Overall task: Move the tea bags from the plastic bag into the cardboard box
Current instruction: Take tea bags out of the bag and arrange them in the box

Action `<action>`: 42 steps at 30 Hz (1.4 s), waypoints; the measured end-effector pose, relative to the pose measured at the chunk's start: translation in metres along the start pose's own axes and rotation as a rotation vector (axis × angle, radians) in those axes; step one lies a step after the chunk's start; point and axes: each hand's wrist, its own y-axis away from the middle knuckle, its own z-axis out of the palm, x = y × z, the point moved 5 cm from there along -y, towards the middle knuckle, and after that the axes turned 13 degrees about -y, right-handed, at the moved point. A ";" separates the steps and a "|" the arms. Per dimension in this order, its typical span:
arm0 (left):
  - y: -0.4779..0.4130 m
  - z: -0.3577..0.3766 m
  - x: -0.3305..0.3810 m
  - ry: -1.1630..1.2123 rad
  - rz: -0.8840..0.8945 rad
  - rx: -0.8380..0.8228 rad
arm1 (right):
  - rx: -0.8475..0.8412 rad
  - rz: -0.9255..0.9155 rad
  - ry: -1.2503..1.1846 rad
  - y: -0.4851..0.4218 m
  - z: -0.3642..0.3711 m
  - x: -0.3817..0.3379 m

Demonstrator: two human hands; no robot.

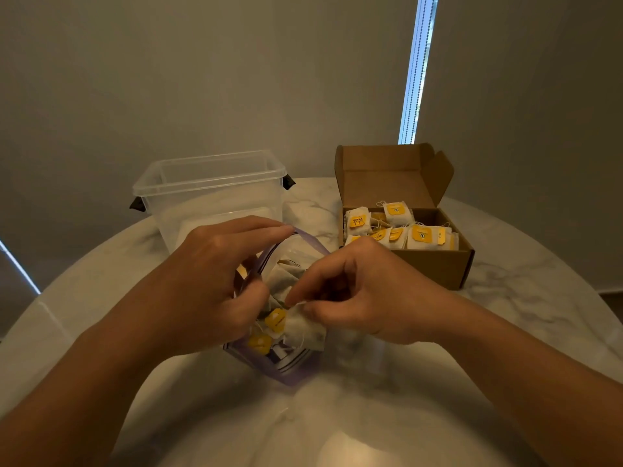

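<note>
Pinching right hand [364, 291]: thumb and forefinger are clamping a tea bag [305, 333] at the mouth of the plastic bag [279, 369].
Left hand [209, 274]: fingers are gripping the bag's purple zip rim, holding the mouth apart.
Plastic bag: is lying on the marble table [539, 298], holding more tea bags [259, 343].
Cardboard box [435, 264]: is standing open just beyond the right hand, whose knuckles are hiding its near corner; boxed tea bags [397, 227] are piling inside.
Clear tub [209, 193]: is standing beyond the left hand, apart from the box.
</note>
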 end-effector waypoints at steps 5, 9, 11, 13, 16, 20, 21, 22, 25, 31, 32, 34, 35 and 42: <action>0.000 0.001 -0.001 0.001 0.023 0.003 | 0.099 -0.030 -0.113 0.006 -0.025 -0.009; 0.000 0.002 -0.003 0.045 0.038 0.015 | 0.163 -0.099 -0.233 0.012 -0.055 -0.023; 0.000 0.003 -0.004 0.053 0.038 0.023 | 0.217 -0.163 -0.258 0.015 -0.076 -0.033; 0.000 0.003 -0.005 0.058 0.043 0.026 | 0.290 -0.200 -0.260 0.017 -0.099 -0.041; 0.000 0.002 -0.003 0.066 0.053 0.032 | 0.409 -0.234 -0.119 0.018 -0.131 -0.055; 0.000 0.003 -0.004 0.077 0.056 0.040 | 0.564 -0.243 0.166 0.010 -0.163 -0.068; 0.000 0.003 -0.004 0.079 0.059 0.040 | 0.586 -0.236 0.212 0.007 -0.168 -0.069; 0.000 0.004 -0.005 0.083 0.059 0.040 | 0.601 -0.228 0.250 0.003 -0.172 -0.070; 0.000 0.004 -0.005 0.084 0.050 0.048 | 0.615 -0.214 0.347 -0.010 -0.178 -0.066; -0.001 0.004 -0.006 0.068 0.051 0.043 | 0.518 -0.126 0.524 -0.036 -0.151 -0.028; 0.000 0.004 -0.006 0.066 0.051 0.043 | 0.477 -0.091 0.529 -0.040 -0.144 -0.018; 0.000 0.005 -0.005 0.064 0.064 0.040 | 0.388 0.001 0.507 -0.046 -0.134 0.006; 0.000 0.005 -0.005 0.066 0.069 0.037 | 0.345 0.049 0.494 -0.048 -0.131 0.017; -0.002 0.003 -0.004 0.075 0.086 0.045 | 0.388 0.167 0.566 -0.057 -0.136 0.060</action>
